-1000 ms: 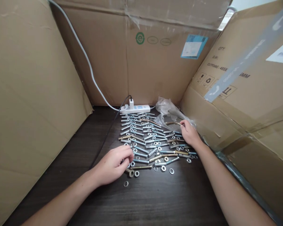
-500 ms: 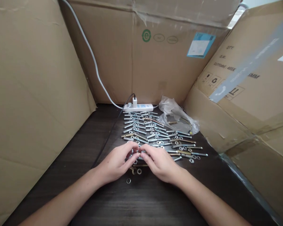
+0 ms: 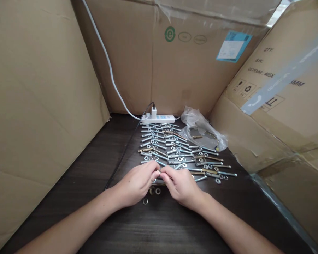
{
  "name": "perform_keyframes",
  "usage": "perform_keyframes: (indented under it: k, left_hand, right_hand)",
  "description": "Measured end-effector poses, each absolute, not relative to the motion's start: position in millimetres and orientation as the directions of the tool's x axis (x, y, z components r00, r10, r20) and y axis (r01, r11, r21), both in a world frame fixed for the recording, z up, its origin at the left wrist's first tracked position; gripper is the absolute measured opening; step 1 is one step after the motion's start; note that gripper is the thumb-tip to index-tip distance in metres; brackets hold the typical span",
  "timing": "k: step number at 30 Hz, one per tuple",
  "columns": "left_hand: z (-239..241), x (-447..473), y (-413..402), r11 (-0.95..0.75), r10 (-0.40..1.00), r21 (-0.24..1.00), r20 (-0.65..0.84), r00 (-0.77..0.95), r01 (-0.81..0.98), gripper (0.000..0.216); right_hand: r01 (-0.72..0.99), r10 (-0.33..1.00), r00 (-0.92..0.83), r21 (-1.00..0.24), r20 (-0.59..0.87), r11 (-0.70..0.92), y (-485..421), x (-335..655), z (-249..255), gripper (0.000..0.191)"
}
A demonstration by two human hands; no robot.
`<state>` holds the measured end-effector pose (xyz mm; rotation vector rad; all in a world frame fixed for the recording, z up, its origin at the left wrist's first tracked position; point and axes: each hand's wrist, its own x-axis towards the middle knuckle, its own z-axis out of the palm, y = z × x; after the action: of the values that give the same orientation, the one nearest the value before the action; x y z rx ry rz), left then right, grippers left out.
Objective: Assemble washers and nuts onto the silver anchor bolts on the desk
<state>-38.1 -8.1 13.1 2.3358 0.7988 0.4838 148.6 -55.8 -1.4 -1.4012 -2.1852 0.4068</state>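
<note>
My left hand [image 3: 137, 181] and my right hand [image 3: 182, 186] meet fingertip to fingertip low over the table, both closed in a pinch. Between them shows a tiny bright bit of metal; the fingers cover too much of it to tell its kind. Just beyond the hands lie rows of bolts and sleeves [image 3: 180, 156], silver and brassy, with nuts and washers among them. On the near side of my fingers are a washer-like ring [image 3: 158, 191] and, closer to me, a thin ring [image 3: 145, 201].
A white power strip [image 3: 161, 119] with a plugged-in charger stands at the back, its black cable [image 3: 124, 151] running left of the bolts. A clear plastic bag [image 3: 198, 123] lies back right. Cardboard walls [image 3: 42, 106] enclose the dark table [image 3: 148, 229] on three sides.
The fingers of both hands have curled in closer, and the gap between the index fingers and thumbs has narrowed. The whole view has shifted slightly.
</note>
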Motion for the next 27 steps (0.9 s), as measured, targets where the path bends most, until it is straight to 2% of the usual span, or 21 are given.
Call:
perform_keyframes:
  k: [8,10,13,15,20,27]
  left_hand:
    - [16.3,-39.6,-7.3,-0.590,0.671,0.689,0.126,0.731,0.422,0.028]
    - [17.8,-41.2,-6.1,-0.576,0.689,0.695,0.129,0.713,0.431,0.026]
    - [20.4,-42.0,-5.2,-0.586,0.684,0.684,0.130,0.718,0.435,0.025]
    - [21.6,-41.7,-5.2,-0.608,0.666,0.667,0.133,0.734,0.431,0.024]
    - [21.1,-41.7,-4.6,-0.630,0.653,0.645,0.140,0.744,0.432,0.021]
    - [18.7,-42.6,-1.8,-0.649,0.638,0.621,0.132,0.758,0.438,0.018]
  right_hand:
    - [0.780,0.869,-0.388,-0.393,0.306,0.487,-45.6,161.9,7.5,0.029]
    - [0.839,0.913,-0.281,-0.386,0.295,0.383,-35.2,187.5,15.7,0.026]
    - [0.924,0.971,-0.017,-0.367,0.240,0.107,-12.3,245.4,20.1,0.025]
    - [0.945,0.980,0.044,-0.326,0.193,0.022,4.8,285.9,14.9,0.020]
    - [0.950,0.986,0.096,-0.307,0.132,-0.052,35.8,350.7,-7.2,0.014]
    - [0.942,0.965,0.191,-0.309,0.181,-0.129,61.9,369.6,-17.4,0.016]
